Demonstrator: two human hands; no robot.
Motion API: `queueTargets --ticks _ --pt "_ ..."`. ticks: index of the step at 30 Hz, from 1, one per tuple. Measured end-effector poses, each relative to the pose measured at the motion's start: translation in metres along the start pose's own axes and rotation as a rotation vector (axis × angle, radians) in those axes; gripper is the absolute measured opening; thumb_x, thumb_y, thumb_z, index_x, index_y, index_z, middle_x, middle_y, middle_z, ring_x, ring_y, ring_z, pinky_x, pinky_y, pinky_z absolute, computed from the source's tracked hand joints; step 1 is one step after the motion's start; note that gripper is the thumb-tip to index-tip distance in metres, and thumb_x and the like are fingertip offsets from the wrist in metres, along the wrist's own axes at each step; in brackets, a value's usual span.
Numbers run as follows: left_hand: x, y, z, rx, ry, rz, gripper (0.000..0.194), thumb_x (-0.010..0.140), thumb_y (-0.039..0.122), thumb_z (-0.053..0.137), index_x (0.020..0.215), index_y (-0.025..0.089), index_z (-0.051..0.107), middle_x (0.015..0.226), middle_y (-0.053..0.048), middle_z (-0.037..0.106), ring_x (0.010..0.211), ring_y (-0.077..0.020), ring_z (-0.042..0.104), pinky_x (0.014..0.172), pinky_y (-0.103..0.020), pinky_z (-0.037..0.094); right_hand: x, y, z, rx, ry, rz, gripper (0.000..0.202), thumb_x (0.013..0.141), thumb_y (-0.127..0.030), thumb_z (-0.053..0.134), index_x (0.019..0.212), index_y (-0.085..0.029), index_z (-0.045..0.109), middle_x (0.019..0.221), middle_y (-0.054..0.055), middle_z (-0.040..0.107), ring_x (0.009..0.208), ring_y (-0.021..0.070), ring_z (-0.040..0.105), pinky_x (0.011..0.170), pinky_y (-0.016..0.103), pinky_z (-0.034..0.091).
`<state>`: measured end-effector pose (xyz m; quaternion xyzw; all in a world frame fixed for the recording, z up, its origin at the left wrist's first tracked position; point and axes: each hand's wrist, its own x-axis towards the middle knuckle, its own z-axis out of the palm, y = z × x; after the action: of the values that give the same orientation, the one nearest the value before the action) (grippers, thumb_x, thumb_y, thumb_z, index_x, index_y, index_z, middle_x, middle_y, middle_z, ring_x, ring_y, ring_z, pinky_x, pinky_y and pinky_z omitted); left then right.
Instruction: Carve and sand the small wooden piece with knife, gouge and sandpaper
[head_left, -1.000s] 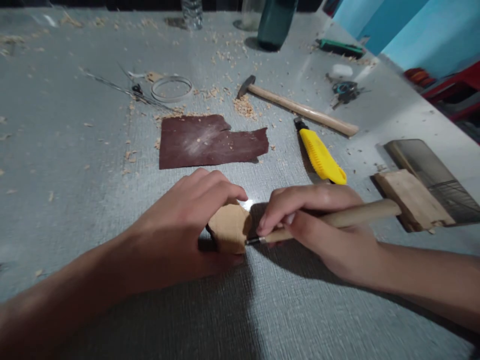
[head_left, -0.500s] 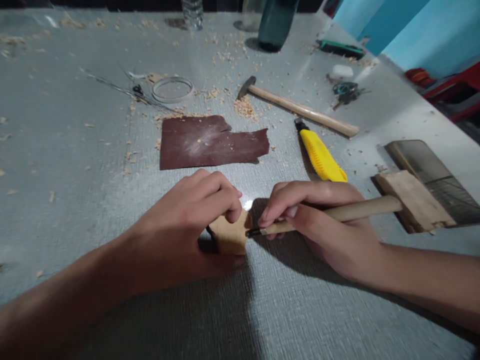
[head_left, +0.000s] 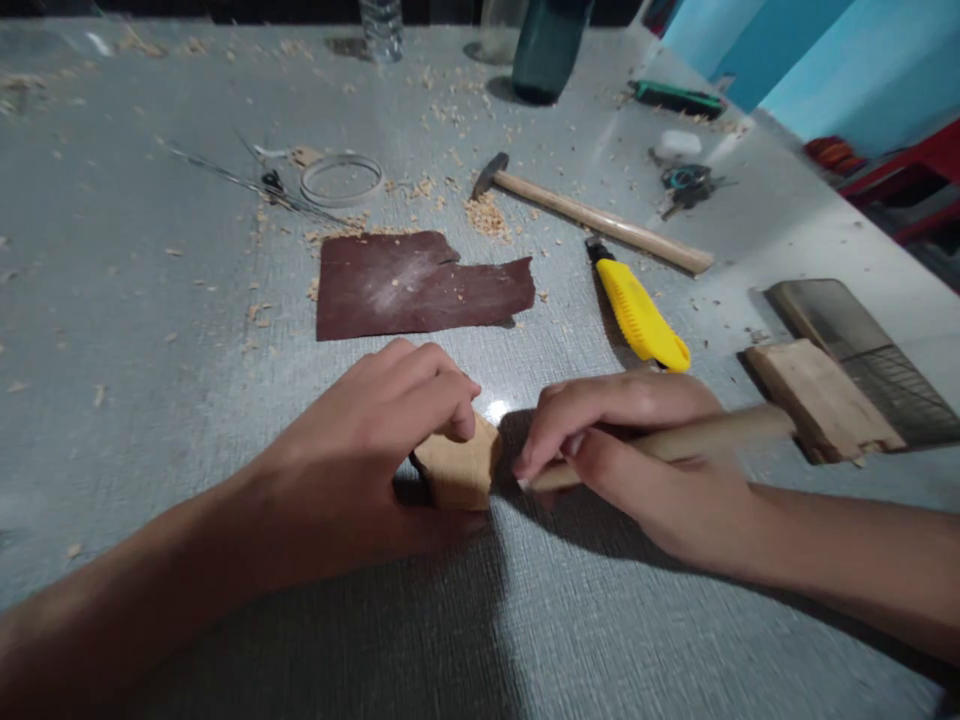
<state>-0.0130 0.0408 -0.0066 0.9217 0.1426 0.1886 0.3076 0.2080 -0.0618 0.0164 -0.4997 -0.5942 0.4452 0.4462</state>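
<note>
Near the centre of the grey table, my left hand (head_left: 375, 450) grips a small light wooden block (head_left: 459, 468), fingers curled over its top and thumb along its near side. My right hand (head_left: 637, 450), just right of the block, is closed around the round wooden handle of a carving tool (head_left: 697, 436). The tool's tip is blurred close to my fingertips and appears apart from the block. Beyond my hands lies a dark red sheet of sandpaper (head_left: 405, 285). A yellow cutter (head_left: 637, 312) rests above my right hand.
A hammer (head_left: 600, 216) lies behind the cutter. At the right are a rough wood piece (head_left: 823, 400) and a grey sharpening stone (head_left: 870, 350). Wires with a ring (head_left: 341, 180), a dark bottle (head_left: 551, 50), keys (head_left: 686, 182) and wood shavings are farther back on the table (head_left: 150, 400).
My right hand has shifted slightly down, and the tool's tip has moved away from the block's right edge. My left hand keeps its hold on the block.
</note>
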Motion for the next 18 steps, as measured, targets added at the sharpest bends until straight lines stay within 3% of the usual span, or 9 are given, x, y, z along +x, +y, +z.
queueTargets --ticks 4,7,12,16,18 --pt "0.0008 0.0008 -0.0004 0.005 -0.025 -0.019 0.045 0.078 0.032 0.087 0.089 0.024 0.045 0.115 -0.003 0.065 0.112 -0.0263 0.06 0.084 -0.043 0.045 -0.0003 0.0005 0.001 0.011 0.029 -0.021 0.029 0.083 -0.003 0.057 0.079 -0.022 0.079 0.071 -0.001 0.077 0.062 0.0115 0.072 0.057 0.02 0.058" --pt "0.001 0.002 -0.0013 0.016 -0.039 -0.026 0.041 0.078 0.032 0.087 0.094 0.025 0.049 0.116 -0.003 0.065 0.112 -0.026 0.06 0.086 -0.044 0.047 -0.0009 0.0009 0.001 0.01 0.073 -0.019 0.031 0.083 -0.001 0.056 0.082 -0.022 0.08 0.074 0.0 0.078 0.065 0.0121 0.073 0.06 0.021 0.058" --pt "0.0005 0.0025 -0.0021 0.027 -0.044 -0.029 0.043 0.078 0.033 0.088 0.1 0.026 0.052 0.116 -0.002 0.065 0.113 -0.0263 0.061 0.087 -0.044 0.046 -0.0022 0.0012 -0.0005 -0.021 -0.022 -0.074 0.032 0.082 0.001 0.055 0.08 -0.021 0.078 0.07 -0.002 0.076 0.059 0.0099 0.071 0.056 0.019 0.056" --pt "0.0007 0.0023 -0.0015 0.028 -0.044 -0.033 0.043 0.077 0.03 0.088 0.101 0.027 0.053 0.115 -0.001 0.065 0.112 -0.0258 0.061 0.086 -0.043 0.046 -0.0028 0.002 0.0006 0.007 0.101 -0.059 0.031 0.085 -0.001 0.057 0.085 -0.023 0.08 0.076 -0.001 0.077 0.067 0.0128 0.073 0.062 0.023 0.059" --pt "0.0008 0.0021 -0.0013 0.028 -0.038 -0.029 0.044 0.076 0.028 0.089 0.102 0.027 0.053 0.115 -0.001 0.065 0.112 -0.0259 0.061 0.086 -0.043 0.045 -0.0027 0.0021 0.0008 0.006 0.083 -0.011 0.032 0.084 0.0 0.056 0.082 -0.023 0.079 0.072 -0.001 0.076 0.064 0.0121 0.072 0.06 0.022 0.058"
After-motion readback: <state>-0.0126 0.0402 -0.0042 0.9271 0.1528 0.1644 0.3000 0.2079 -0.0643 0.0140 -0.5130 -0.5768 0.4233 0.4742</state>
